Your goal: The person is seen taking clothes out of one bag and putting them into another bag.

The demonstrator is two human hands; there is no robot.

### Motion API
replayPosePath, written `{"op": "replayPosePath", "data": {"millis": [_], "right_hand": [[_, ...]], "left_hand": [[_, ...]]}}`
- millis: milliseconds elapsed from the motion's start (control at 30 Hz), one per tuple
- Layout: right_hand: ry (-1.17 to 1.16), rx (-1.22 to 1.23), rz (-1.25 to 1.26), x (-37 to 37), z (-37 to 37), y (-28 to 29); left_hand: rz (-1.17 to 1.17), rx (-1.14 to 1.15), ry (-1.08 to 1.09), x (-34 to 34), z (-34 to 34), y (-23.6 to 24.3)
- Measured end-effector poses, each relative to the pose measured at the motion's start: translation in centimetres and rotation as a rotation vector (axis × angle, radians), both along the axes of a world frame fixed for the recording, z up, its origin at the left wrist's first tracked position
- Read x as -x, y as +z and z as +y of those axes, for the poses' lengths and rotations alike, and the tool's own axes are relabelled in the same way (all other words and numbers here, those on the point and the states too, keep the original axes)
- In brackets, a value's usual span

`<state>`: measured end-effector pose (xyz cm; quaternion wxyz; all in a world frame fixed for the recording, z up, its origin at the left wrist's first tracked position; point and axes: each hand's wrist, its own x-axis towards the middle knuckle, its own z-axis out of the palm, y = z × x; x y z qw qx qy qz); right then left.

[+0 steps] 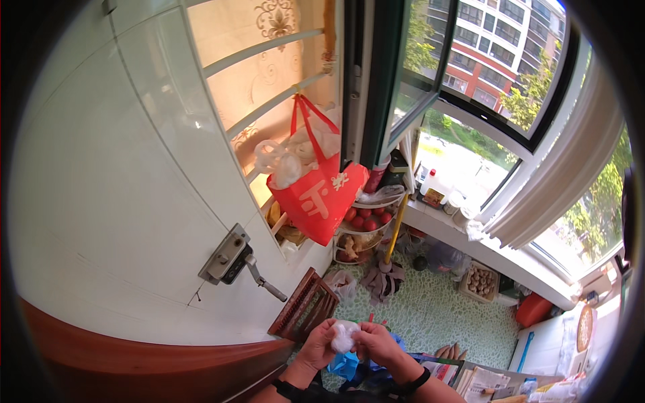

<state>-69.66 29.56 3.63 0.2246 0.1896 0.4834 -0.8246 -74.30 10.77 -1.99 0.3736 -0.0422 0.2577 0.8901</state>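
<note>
Pinching a crumpled bundle of thin, whitish plastic (345, 336) from either side, the left hand (321, 344) and the right hand (373, 342) face each other on the near side of the red bag (310, 205), which hangs from the pale window bars (262, 47). Both grips are closed to about the bundle's width, fingertips against it; how firmly they press cannot be told. The bundle sits between the hands, touching both, so neither is nearer to it; it is roundish, without a clear long axis. From this grip, the red bag lies ahead and slightly to the left, well apart, the left hand being more nearly in line with it. White plastic bags (290, 168) bulge from the red bag's mouth. Just to its right and lower stands a rack of red produce (366, 220); farther below it is a mop (384, 282).
</note>
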Motion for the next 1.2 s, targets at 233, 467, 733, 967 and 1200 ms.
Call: {"op": "replayPosePath", "data": {"millis": [233,467,733,967,1200], "right_hand": [[0.084,-0.136,0.1,4.7,-1.4,1.7],[0.228,-0.723,0.138,5.5,3.4,4.1],[0.092,-1.334,0.885,12.5,9.0,10.9],[0.202,-1.339,1.148,21.4,8.7,15.2],[-0.175,-1.457,1.249,21.9,3.7,15.9]], "left_hand": [[0.008,-0.056,-0.012,3.7,-2.6,0.9],[0.002,0.616,-0.172,1.8,-6.7,2.8],[-0.07,0.744,-0.189,-5.1,-12.5,0.6],[-0.095,0.769,-0.115,-6.5,-15.8,2.5],[-0.09,0.839,-0.156,-6.8,-15.8,-1.0]]}}
